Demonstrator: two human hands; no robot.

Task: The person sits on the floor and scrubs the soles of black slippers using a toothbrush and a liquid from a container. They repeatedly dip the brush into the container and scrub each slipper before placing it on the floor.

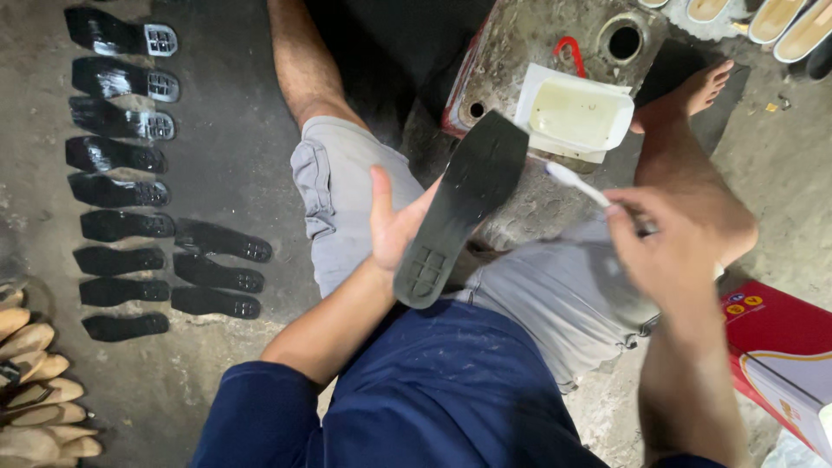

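Observation:
My left hand point(394, 227) holds a black shoe sole point(464, 204) from underneath, palm up, with the sole's tread side facing me and its heel end toward my lap. My right hand point(663, 247) grips a white brush point(574, 182) by the handle; the brush end points at the sole's front edge, close to it or touching. Just beyond the sole sits a white rectangular tray point(576, 113) of yellowish liquid, resting on a dirty metal canister point(520, 52). I sit on the floor in grey shorts with my legs on either side of the canister.
Several black soles point(121, 165) lie in rows on the concrete floor at left. Tan insoles point(35, 381) are stacked at the lower left, and pale ones point(780, 22) lie at the top right. A red and white box point(780, 355) stands at right.

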